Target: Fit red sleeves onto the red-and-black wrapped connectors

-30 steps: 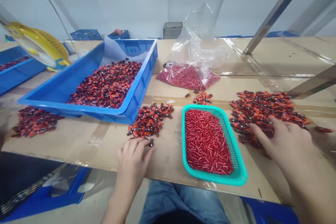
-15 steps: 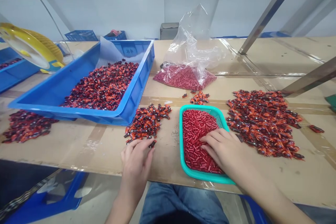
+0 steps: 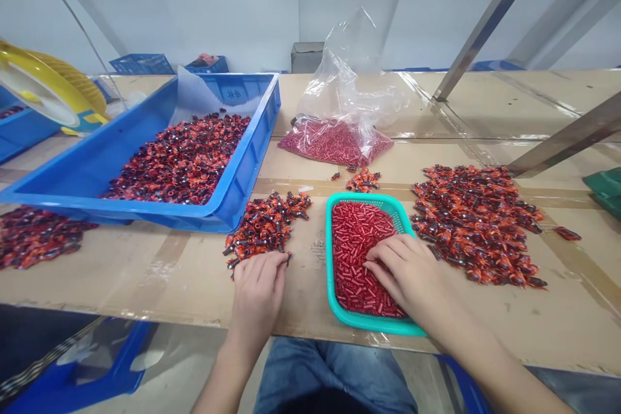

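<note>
My left hand (image 3: pixel 259 288) is closed in a pinch on a small dark piece (image 3: pixel 288 258), most of it hidden by the fingers. Just beyond lies a small pile of black-and-orange pieces (image 3: pixel 266 223). A teal basket (image 3: pixel 331 272) full of small red tubes (image 3: pixel 359 252) stands right of that pile. Over the basket's right part, my right hand (image 3: pixel 405 272) has its thumb and fingertips together at the tubes; whatever is between them is too small to see. A larger pile of black-and-orange pieces (image 3: pixel 475 226) lies to the right of the basket.
A big blue tray (image 3: pixel 228 197) of dark red pieces stands at the left, with another pile (image 3: pixel 41 236) before it. Behind the basket are a clear bag of red tubes (image 3: pixel 339 142) and a few loose pieces (image 3: pixel 363 180). A yellow fan (image 3: pixel 53 87) and metal posts (image 3: pixel 490 26) flank the table.
The view has shifted slightly. My left hand has turned, so less of its dark piece shows. My right hand stays at the tubes, its fingertips still together.
</note>
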`<action>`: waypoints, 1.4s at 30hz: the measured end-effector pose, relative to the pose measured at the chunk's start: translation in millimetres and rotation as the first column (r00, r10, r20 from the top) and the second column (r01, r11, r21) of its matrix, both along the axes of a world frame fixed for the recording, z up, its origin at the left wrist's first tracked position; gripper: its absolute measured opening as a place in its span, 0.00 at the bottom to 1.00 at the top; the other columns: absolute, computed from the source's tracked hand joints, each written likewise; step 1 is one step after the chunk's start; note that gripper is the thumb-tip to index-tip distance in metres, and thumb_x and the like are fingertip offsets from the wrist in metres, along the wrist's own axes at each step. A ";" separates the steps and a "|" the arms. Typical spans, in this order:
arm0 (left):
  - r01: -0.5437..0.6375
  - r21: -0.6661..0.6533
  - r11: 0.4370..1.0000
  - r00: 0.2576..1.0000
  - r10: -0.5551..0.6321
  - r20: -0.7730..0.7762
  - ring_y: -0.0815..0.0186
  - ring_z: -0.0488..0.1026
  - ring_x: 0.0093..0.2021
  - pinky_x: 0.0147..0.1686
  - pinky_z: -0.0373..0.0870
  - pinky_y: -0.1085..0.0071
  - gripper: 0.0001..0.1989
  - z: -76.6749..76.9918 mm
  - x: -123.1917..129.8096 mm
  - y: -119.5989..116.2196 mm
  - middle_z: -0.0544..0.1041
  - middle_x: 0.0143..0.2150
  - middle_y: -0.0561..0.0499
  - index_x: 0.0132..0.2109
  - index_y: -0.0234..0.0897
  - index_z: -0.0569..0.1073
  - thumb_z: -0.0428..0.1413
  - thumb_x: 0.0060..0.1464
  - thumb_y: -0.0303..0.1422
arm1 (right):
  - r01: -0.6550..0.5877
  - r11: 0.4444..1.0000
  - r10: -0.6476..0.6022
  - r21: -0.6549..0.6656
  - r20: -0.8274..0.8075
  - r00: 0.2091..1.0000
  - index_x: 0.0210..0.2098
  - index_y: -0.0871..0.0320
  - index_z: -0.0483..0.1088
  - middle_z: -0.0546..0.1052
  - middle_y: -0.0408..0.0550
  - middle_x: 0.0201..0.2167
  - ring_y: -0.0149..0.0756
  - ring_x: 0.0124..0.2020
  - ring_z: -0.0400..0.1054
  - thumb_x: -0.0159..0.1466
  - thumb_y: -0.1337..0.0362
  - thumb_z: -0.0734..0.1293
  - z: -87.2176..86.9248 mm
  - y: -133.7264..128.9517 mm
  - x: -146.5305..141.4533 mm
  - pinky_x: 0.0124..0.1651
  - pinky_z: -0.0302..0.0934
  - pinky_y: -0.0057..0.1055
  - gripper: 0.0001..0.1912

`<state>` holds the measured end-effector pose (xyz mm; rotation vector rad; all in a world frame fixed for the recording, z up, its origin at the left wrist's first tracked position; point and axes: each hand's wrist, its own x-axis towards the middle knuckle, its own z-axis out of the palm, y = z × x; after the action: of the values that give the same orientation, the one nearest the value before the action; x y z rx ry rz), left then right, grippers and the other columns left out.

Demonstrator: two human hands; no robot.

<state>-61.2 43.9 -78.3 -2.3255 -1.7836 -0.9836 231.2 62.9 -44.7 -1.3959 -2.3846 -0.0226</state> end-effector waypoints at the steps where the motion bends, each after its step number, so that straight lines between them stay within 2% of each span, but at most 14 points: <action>1: 0.003 -0.012 1.000 1.000 -0.003 -0.008 0.56 0.81 0.44 0.47 0.68 0.59 0.09 1.1 -0.1 -0.2 0.86 0.44 0.45 0.47 0.40 0.77 0.52 0.69 0.29 | -0.002 1.000 0.002 -0.005 -0.011 1.000 0.39 0.56 0.74 0.81 0.51 0.37 0.46 0.42 0.72 0.76 0.63 0.61 0.2 -0.3 0.0 0.45 0.64 0.43 0.13; 8: 0.015 -0.137 0.990 1.000 -0.015 0.002 0.50 0.79 0.45 0.47 0.68 0.56 0.09 3.5 6.9 6.0 0.85 0.44 0.41 0.48 0.38 0.81 0.55 0.68 0.29 | -0.021 0.999 0.018 -0.024 -0.094 0.995 0.39 0.55 0.74 0.82 0.50 0.36 0.45 0.41 0.73 0.76 0.63 0.62 1.8 -0.6 -0.7 0.44 0.65 0.41 0.11; 11: 0.064 -0.178 0.982 0.993 -0.045 0.113 0.51 0.79 0.48 0.50 0.70 0.54 0.12 9.0 10.9 6.7 0.84 0.47 0.40 0.52 0.38 0.79 0.53 0.68 0.28 | -0.027 0.999 0.025 -0.017 -0.148 0.989 0.40 0.56 0.74 0.82 0.49 0.36 0.45 0.39 0.74 0.75 0.64 0.63 3.2 -1.4 -0.5 0.43 0.66 0.41 0.09; 15: 0.179 -0.218 0.959 0.926 -0.089 0.366 0.59 0.82 0.50 0.49 0.77 0.63 0.14 27.1 15.4 -2.4 0.84 0.52 0.43 0.59 0.40 0.75 0.51 0.72 0.33 | -0.049 0.999 0.050 0.013 -0.250 0.967 0.43 0.56 0.75 0.83 0.49 0.37 0.42 0.40 0.76 0.74 0.65 0.64 6.5 -3.0 1.0 0.45 0.70 0.40 0.07; 17: 0.288 -0.265 0.920 0.724 -0.028 0.689 0.61 0.84 0.46 0.46 0.79 0.67 0.13 38.0 20.1 -9.0 0.85 0.48 0.44 0.57 0.40 0.77 0.54 0.71 0.38 | -0.051 0.998 0.057 0.028 -0.309 0.949 0.43 0.56 0.76 0.83 0.49 0.37 0.41 0.39 0.77 0.74 0.64 0.65 9.0 -3.5 2.0 0.45 0.71 0.39 0.07; 19: 0.449 -0.257 0.856 0.303 0.125 0.945 0.64 0.84 0.41 0.43 0.80 0.69 0.13 48.6 26.9 -14.8 0.85 0.42 0.47 0.52 0.40 0.79 0.62 0.65 0.41 | -0.036 0.999 0.048 0.038 -0.355 0.934 0.45 0.56 0.75 0.83 0.50 0.39 0.41 0.41 0.77 0.74 0.65 0.65 12.0 -4.1 2.8 0.45 0.72 0.38 0.07; 20: 0.523 -0.230 0.821 0.091 0.214 0.973 0.65 0.83 0.39 0.42 0.80 0.70 0.13 53.4 30.8 -17.1 0.85 0.40 0.49 0.49 0.41 0.80 0.67 0.61 0.41 | -0.023 0.999 0.038 0.044 -0.378 0.925 0.46 0.56 0.75 0.83 0.50 0.39 0.41 0.42 0.77 0.74 0.66 0.65 13.8 -4.9 2.9 0.46 0.72 0.38 0.06; 21: 0.584 -0.199 0.787 -0.063 0.288 0.955 0.67 0.83 0.37 0.41 0.80 0.72 0.12 57.9 34.6 -19.2 0.85 0.39 0.50 0.46 0.42 0.80 0.70 0.58 0.39 | -0.009 0.999 0.027 0.046 -0.409 0.912 0.47 0.56 0.75 0.82 0.50 0.40 0.41 0.42 0.77 0.74 0.66 0.65 15.6 -6.3 2.6 0.47 0.72 0.38 0.07; 22: 0.637 -0.172 0.752 -0.169 0.353 0.920 0.69 0.82 0.37 0.41 0.80 0.74 0.11 61.9 38.3 -21.0 0.84 0.39 0.52 0.43 0.42 0.80 0.71 0.55 0.36 | -0.001 0.999 0.020 0.042 -0.450 0.893 0.48 0.55 0.75 0.82 0.50 0.41 0.40 0.43 0.76 0.74 0.67 0.65 17.6 -8.4 1.8 0.47 0.71 0.38 0.07; 24: 0.717 -0.116 0.687 -0.289 0.444 0.848 0.70 0.83 0.37 0.40 0.79 0.76 0.10 67.9 44.6 -24.2 0.83 0.38 0.54 0.38 0.41 0.78 0.72 0.54 0.30 | -0.011 1.000 0.010 0.001 -0.558 0.830 0.48 0.53 0.75 0.81 0.48 0.41 0.38 0.44 0.76 0.73 0.69 0.65 22.0 -15.2 -1.7 0.48 0.71 0.36 0.08; 29: 0.809 0.036 0.586 -0.412 0.522 0.747 0.70 0.84 0.43 0.46 0.79 0.74 0.09 69.9 55.3 -32.1 0.84 0.40 0.55 0.42 0.40 0.78 0.70 0.58 0.27 | -0.175 0.967 -0.044 -0.185 -0.799 0.600 0.48 0.49 0.74 0.79 0.44 0.41 0.33 0.44 0.75 0.72 0.69 0.67 37.9 -39.3 -21.8 0.45 0.73 0.27 0.09; 32: 0.819 0.104 0.564 -0.452 0.524 0.722 0.74 0.82 0.42 0.46 0.78 0.77 0.10 68.0 60.1 -35.9 0.84 0.41 0.56 0.45 0.40 0.78 0.69 0.59 0.27 | -0.293 0.949 0.067 -0.115 -0.836 0.545 0.46 0.51 0.74 0.79 0.43 0.38 0.32 0.42 0.75 0.71 0.71 0.68 51.8 -48.5 -35.0 0.45 0.73 0.28 0.08; 36: 0.811 0.120 0.572 -0.432 0.449 0.782 0.77 0.82 0.41 0.44 0.77 0.81 0.10 67.6 64.2 -39.1 0.86 0.42 0.58 0.42 0.41 0.77 0.68 0.60 0.24 | -0.331 0.943 0.230 0.026 -0.770 0.595 0.46 0.58 0.73 0.80 0.45 0.36 0.31 0.39 0.76 0.72 0.71 0.68 68.6 -52.0 -43.2 0.49 0.72 0.31 0.05; 42: 0.790 0.127 0.600 -0.356 0.281 0.891 0.76 0.81 0.43 0.44 0.78 0.81 0.11 66.5 66.3 -41.5 0.86 0.43 0.59 0.41 0.44 0.75 0.67 0.61 0.23 | -0.275 0.954 0.283 0.117 -0.650 0.706 0.41 0.60 0.75 0.81 0.46 0.32 0.30 0.35 0.76 0.73 0.68 0.69 76.3 -54.9 -43.5 0.47 0.73 0.29 0.03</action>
<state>5.1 2.4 -11.7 -2.1103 -1.4042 -4.2485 187.7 8.0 31.6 -0.8105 -1.9337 0.4672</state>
